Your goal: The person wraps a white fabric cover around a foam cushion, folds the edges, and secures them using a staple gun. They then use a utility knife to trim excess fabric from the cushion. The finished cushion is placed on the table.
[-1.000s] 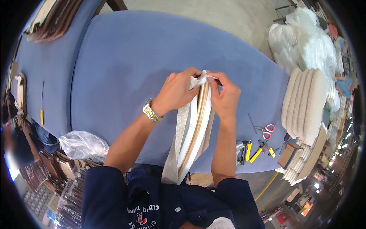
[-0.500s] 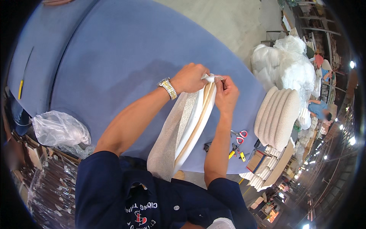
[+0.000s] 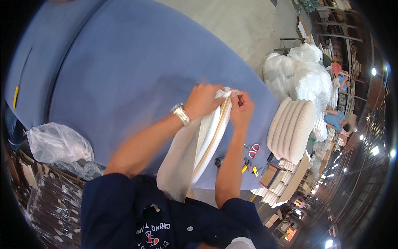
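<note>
A curved padded panel stands on edge between my arms, its near end against my shirt. White foam (image 3: pixel 204 146) lines both sides of a thin tan wooden board (image 3: pixel 214 135). Loose beige fabric (image 3: pixel 176 159) hangs along its left side. My left hand (image 3: pixel 203 100), slightly blurred, is closed on the fabric gathered at the panel's far end. Thumb and fingers of my right hand (image 3: pixel 242 108) pinch the same bunched end from the right. Part of the fabric is hidden behind my fingers.
Blue cloth covers the table (image 3: pixel 137 54). Red-handled scissors (image 3: pixel 253 150) and small yellow tools (image 3: pixel 255 171) lie beyond my right forearm. Stacked beige padded panels (image 3: pixel 291 130) and a plastic-wrapped bundle (image 3: pixel 298 74) stand right. A clear plastic bag (image 3: pixel 60 143) sits left; people work far right.
The view has shifted, so the surroundings sit further left in the picture. My left hand has moved slightly at the fabric end. Both hands still grip it.
</note>
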`<action>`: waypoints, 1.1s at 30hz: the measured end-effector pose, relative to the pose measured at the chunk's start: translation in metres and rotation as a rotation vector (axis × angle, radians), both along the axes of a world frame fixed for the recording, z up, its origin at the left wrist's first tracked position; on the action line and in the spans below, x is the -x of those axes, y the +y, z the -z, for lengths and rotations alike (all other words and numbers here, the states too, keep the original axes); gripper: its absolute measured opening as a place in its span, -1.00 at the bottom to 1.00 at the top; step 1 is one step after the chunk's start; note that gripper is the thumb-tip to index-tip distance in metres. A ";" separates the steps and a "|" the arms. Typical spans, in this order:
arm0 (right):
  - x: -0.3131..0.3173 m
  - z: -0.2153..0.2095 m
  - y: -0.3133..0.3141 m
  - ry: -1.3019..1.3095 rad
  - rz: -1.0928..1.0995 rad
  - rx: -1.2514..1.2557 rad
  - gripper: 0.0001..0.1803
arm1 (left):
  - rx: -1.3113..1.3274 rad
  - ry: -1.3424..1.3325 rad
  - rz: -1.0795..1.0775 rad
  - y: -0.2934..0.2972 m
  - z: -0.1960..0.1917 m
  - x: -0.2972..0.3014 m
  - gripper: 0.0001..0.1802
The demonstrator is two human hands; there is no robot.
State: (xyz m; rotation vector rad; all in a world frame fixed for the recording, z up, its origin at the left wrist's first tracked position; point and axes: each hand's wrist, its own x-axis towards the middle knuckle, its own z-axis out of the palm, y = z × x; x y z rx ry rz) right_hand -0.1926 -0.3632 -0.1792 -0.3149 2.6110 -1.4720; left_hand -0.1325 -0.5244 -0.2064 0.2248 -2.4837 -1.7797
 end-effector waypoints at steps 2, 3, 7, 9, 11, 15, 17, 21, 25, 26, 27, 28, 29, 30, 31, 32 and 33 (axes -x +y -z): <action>-0.011 -0.001 -0.003 0.005 0.054 0.041 -0.80 | -0.104 -0.021 -0.076 0.010 -0.011 -0.013 -0.64; -0.016 -0.003 -0.007 0.005 0.076 0.064 -0.79 | -0.153 -0.033 -0.118 0.013 -0.018 -0.019 -0.65; -0.037 0.011 -0.021 0.068 0.234 0.267 -0.76 | -0.221 0.119 -0.305 0.031 -0.024 -0.028 -0.72; -0.044 0.023 -0.026 0.100 0.248 0.398 -0.76 | -0.171 0.166 -0.373 0.036 -0.024 -0.029 -0.74; -0.047 0.027 -0.027 0.092 0.223 0.454 -0.78 | -0.142 0.173 -0.383 0.037 -0.023 -0.028 -0.78; -0.050 0.037 -0.027 0.142 0.215 0.554 -0.82 | -0.064 0.237 -0.345 0.037 -0.017 -0.027 -0.81; -0.050 0.041 -0.028 0.138 0.217 0.627 -0.83 | -0.038 0.303 -0.316 0.036 -0.016 -0.026 -0.81; -0.049 0.048 -0.027 0.051 0.241 0.822 -0.83 | 0.018 0.311 -0.234 0.035 -0.021 -0.023 -0.81; -0.044 0.047 -0.025 0.025 0.286 0.851 -0.83 | 0.132 0.332 -0.104 0.032 -0.024 -0.018 -0.81; -0.045 0.045 -0.025 0.032 0.300 0.856 -0.83 | 0.159 0.330 -0.071 0.032 -0.025 -0.019 -0.80; -0.047 0.045 -0.025 0.033 0.312 0.863 -0.82 | 0.181 0.325 -0.055 0.032 -0.027 -0.020 -0.80; -0.048 0.045 -0.026 0.034 0.324 0.869 -0.82 | 0.202 0.319 -0.039 0.032 -0.029 -0.023 -0.80; -0.048 0.046 -0.026 0.039 0.299 0.889 -0.82 | 0.223 0.314 -0.023 0.032 -0.032 -0.026 -0.79; -0.048 0.046 -0.023 0.043 0.276 0.904 -0.81 | 0.250 0.304 0.006 0.031 -0.037 -0.028 -0.78; -0.049 0.046 -0.021 0.049 0.254 0.919 -0.81 | 0.276 0.294 0.034 0.029 -0.041 -0.030 -0.77; -0.050 0.046 -0.019 0.058 0.249 0.909 -0.81 | 0.303 0.284 0.064 0.028 -0.044 -0.033 -0.76; -0.053 0.045 -0.018 0.070 0.240 0.902 -0.80 | 0.296 0.274 0.071 0.027 -0.045 -0.036 -0.75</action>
